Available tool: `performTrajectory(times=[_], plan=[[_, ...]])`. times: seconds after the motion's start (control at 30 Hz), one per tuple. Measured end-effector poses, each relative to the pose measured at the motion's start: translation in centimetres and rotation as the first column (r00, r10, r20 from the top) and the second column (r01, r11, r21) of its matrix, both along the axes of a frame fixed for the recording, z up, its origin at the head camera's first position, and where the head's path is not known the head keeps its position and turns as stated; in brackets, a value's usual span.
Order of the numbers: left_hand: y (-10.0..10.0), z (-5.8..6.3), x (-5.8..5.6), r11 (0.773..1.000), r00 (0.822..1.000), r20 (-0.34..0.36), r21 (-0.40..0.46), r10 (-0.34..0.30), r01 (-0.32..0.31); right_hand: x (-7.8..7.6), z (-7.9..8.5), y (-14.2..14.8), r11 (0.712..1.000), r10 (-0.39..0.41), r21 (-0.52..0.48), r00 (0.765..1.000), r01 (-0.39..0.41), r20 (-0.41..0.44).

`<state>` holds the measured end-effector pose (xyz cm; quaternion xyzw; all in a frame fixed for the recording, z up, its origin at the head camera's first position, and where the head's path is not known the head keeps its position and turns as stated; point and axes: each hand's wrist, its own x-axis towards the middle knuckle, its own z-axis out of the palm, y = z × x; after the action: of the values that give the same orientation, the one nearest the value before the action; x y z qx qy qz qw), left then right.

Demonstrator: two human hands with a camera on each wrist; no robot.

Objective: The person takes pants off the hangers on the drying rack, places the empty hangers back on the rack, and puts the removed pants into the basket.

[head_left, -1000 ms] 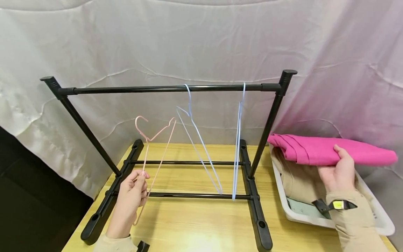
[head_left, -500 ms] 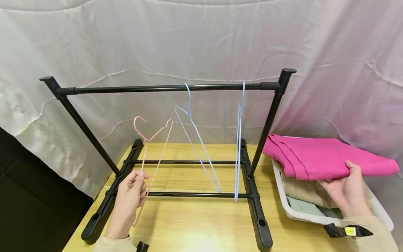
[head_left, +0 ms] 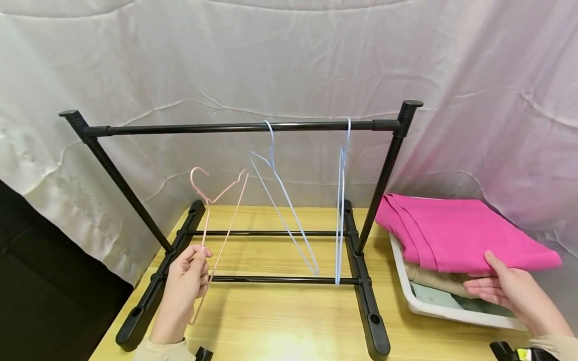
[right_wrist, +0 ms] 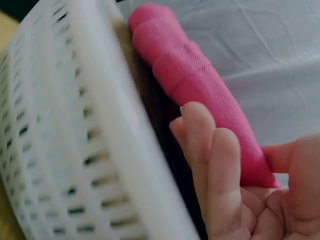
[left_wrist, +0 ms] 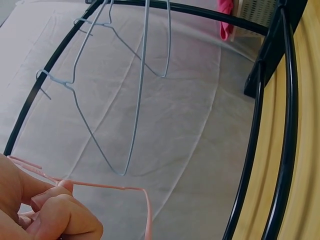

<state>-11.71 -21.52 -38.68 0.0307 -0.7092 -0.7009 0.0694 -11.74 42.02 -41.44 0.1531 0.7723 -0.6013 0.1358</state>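
In the head view my left hand (head_left: pixel 187 288) pinches one side of a thin pink hanger (head_left: pixel 226 190), its hook free of any rail. The left wrist view shows the same grip, with curled fingers (left_wrist: pixel 65 215) on the pink wire. At the right, a folded bright pink cloth (head_left: pixel 465 233) lies over a white basket (head_left: pixel 456 314), on top of a beige cloth (head_left: pixel 438 281). My right hand (head_left: pixel 515 288) is at its near edge, thumb against the pink cloth. In the right wrist view the fingers (right_wrist: pixel 222 175) extend straight between cloth and basket rim.
A black rack (head_left: pixel 189 129) stands on the wooden table (head_left: pixel 280 321). Two blue hangers, one angled (head_left: pixel 289 205) and one edge-on (head_left: pixel 340 215), hang from its top bar. Pale green cloth (head_left: pixel 433 296) shows in the basket. A light curtain (head_left: pixel 235 60) backs everything.
My right hand has moved toward me and to the right, and the pink cloth has come down flatter onto the basket. The left hand with the pink hanger has barely moved.
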Motion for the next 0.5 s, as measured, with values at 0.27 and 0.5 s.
performTrajectory(times=[0.27,0.5], plan=[[-0.1,0.0,0.1,1.000,1.000,0.003,-0.010,0.000,0.000,1.2,-0.5,-0.2,0.942,0.015,0.336,0.996,0.015,-0.086],[-0.1,0.3,0.1,1.000,1.000,0.002,-0.012,-0.001,0.001,0.9,0.5,-1.8,0.902,0.017,0.419,0.963,0.101,-0.269]])
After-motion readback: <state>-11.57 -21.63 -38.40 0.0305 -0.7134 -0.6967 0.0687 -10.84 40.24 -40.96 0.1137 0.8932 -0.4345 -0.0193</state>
